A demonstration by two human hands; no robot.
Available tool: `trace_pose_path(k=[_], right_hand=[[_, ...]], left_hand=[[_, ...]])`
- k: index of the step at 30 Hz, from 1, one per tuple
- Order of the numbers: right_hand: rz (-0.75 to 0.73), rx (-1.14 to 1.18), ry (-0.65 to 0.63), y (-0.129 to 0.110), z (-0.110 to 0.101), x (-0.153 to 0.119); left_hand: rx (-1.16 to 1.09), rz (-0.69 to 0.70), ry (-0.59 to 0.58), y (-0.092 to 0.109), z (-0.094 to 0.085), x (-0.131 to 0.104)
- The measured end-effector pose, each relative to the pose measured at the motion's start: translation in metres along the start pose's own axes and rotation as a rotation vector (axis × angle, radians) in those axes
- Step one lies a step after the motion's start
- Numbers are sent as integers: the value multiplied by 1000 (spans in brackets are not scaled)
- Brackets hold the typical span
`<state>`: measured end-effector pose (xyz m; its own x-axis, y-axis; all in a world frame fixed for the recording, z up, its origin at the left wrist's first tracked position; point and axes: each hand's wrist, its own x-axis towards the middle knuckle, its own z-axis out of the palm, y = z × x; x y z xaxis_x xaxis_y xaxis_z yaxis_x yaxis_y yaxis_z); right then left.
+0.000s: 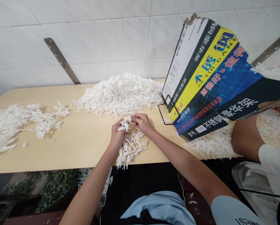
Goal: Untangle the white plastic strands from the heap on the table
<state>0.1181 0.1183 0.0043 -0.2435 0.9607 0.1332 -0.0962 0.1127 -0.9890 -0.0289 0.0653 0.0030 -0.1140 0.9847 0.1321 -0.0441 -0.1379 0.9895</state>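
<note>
Near the table's front edge, my left hand (118,132) is closed around part of a bundle of white, branching plastic-looking sprigs (132,147). The rest of that bundle hangs below my hands, over the table edge. My right hand (141,122) pinches close beside the left one, thumb and fingers together at the bundle's top. Whatever sits between its fingertips is too small to make out. Behind both hands lies a large heap of loose white sprigs (122,95).
More white strands (17,125) are spread on the left of the wooden table (83,150). A printed cardboard box (207,78) stands at the right, held by a black wire stand (165,115). Beyond it, a co-worker's arm (246,137) rests near another pile (211,145).
</note>
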Motion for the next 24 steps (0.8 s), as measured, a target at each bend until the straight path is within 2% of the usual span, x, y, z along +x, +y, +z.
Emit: trace_pose_path(k=[5, 9, 10, 12, 14, 16, 20, 24], right_hand=[[-2, 60, 108, 5, -3, 2], [12, 251, 366, 4, -12, 13], [11, 232, 371, 3, -12, 14], [-16, 31, 245, 3, -10, 14], [-106, -249, 88, 2, -5, 9], [-224, -440, 17, -1, 0, 4], [-345, -440, -46, -10, 1, -2], [-276, -378, -179, -12, 0, -2]], left_hand=[[10, -9, -10, 3, -1, -1], [-118, -80, 150, 5, -6, -2], [-128, -92, 178, 5, -7, -2], [-98, -89, 183, 5, -7, -2], [-63, -62, 158, 3, -6, -1], [-66, -47, 158, 0, -5, -1], [-61, -43, 212, -3, -5, 0], [-42, -31, 188, -2, -6, -1]])
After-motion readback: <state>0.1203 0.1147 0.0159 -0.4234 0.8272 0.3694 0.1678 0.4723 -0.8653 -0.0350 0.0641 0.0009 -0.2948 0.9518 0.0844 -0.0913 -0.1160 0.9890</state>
